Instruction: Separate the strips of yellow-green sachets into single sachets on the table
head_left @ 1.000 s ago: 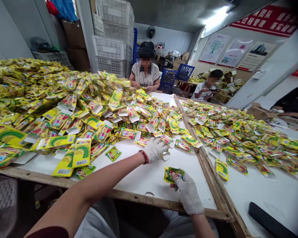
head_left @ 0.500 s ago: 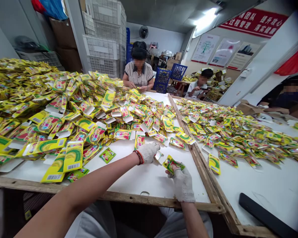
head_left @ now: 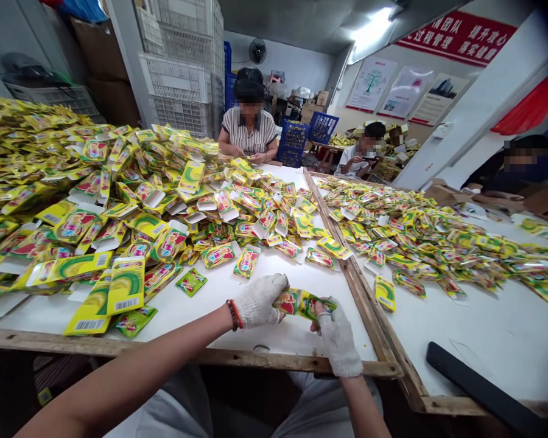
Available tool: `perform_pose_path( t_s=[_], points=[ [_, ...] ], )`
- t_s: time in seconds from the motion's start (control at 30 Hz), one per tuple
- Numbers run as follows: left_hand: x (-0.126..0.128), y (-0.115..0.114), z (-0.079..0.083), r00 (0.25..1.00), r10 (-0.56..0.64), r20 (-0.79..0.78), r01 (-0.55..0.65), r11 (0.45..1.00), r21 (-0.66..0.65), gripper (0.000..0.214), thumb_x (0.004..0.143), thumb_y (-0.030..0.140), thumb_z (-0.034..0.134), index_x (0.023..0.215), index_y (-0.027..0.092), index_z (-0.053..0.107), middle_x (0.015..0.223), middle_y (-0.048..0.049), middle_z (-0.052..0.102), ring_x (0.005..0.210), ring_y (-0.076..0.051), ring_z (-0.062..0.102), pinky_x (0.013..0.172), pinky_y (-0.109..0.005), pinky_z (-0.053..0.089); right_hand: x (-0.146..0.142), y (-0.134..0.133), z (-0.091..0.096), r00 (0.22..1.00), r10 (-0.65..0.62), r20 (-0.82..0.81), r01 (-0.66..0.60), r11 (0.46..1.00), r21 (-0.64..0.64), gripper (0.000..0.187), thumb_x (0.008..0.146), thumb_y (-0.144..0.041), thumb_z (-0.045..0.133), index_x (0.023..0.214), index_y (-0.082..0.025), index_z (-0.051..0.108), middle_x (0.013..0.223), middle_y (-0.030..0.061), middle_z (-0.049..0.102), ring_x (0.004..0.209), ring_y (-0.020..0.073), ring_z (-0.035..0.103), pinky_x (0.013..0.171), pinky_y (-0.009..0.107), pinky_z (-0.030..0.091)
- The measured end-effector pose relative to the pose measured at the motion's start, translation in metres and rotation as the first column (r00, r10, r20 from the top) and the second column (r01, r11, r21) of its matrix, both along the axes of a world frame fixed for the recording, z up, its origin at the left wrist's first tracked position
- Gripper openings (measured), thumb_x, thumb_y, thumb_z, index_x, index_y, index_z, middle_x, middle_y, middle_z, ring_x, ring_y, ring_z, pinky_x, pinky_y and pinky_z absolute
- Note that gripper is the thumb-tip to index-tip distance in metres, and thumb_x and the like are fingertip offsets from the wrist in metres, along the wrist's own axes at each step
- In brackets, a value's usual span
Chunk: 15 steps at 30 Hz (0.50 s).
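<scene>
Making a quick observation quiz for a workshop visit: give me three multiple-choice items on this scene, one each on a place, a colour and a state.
1. Where are the printed sachets at the front of the table?
A. In a blue crate
B. Between the left hand and the right hand
C. On the black bar

2. What colour are the knit gloves?
A. Black
B. Blue
C. White

3. How do the sachets beyond the wooden rail lie?
A. Scattered loosely in a heap
B. In neat rows
C. Boxed in cartons

Answers:
1. B, since both hands grasp them over the table.
2. C, since both hands wear white gloves.
3. A, since they lie overlapping at all angles.
</scene>
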<state>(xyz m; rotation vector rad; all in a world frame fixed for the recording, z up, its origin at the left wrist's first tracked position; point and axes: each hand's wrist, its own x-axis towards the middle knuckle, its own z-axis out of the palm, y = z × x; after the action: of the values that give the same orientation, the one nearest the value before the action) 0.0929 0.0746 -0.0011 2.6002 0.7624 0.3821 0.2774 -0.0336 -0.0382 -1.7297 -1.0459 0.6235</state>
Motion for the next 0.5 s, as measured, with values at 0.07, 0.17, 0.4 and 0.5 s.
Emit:
perform_pose_path(
  t_s=[0.07,0.17,0.4,0.5],
  points=[
    [-0.008,-0.012,-0.003,1.000,-0.007,0.023,0.007,1.000,-0.001,0.045,0.066,0.029,0.062,0.107,0.020,0.046,0.105,-0.0053,0.057,0.090,-0.022,0.055,0.075,-0.031,0.043,-0.002,0.001,0.001,0.993,0.090,0.076,-0.084,0.994,-0.074,0.029,0.085,-0.047,0.047,0.083,-0.019,0.053,0.050,-0.0033,0.055,0.043,0.0140,0.052,0.045,0.024,0.041],
    [-0.014,-0.023,-0.010,0.999,-0.002,0.046,0.003,1.000,-0.004,0.045,0.065,0.025,0.062,0.108,0.020,0.047,0.108,-0.0054,0.055,0.094,-0.023,0.053,0.083,-0.033,0.042,-0.012,0.004,0.002,0.965,0.129,0.230,-0.097,0.984,-0.148,0.031,0.084,-0.043,0.045,0.090,-0.016,0.059,0.070,0.0061,0.066,0.057,0.0179,0.060,0.054,0.027,0.046],
    [-0.017,-0.029,-0.024,0.975,0.202,0.092,-0.196,0.978,-0.073,0.045,0.066,0.025,0.063,0.107,0.020,0.047,0.107,-0.0063,0.054,0.095,-0.024,0.051,0.085,-0.035,0.041,-0.025,0.008,0.010,0.736,0.260,0.626,-0.099,0.955,-0.280,0.038,0.088,-0.032,0.043,0.115,-0.011,0.060,0.107,0.0162,0.065,0.097,0.0242,0.062,0.083,0.031,0.047],
    [-0.019,-0.029,-0.025,0.989,0.101,0.105,-0.101,0.995,0.003,0.047,0.066,0.025,0.063,0.111,0.019,0.047,0.109,-0.0072,0.053,0.097,-0.025,0.050,0.086,-0.037,0.041,-0.020,0.014,0.016,0.677,0.356,0.643,-0.184,0.929,-0.321,0.028,0.083,-0.022,0.047,0.101,-0.016,0.068,0.103,0.0120,0.063,0.093,0.0207,0.061,0.083,0.028,0.047]
  ],
)
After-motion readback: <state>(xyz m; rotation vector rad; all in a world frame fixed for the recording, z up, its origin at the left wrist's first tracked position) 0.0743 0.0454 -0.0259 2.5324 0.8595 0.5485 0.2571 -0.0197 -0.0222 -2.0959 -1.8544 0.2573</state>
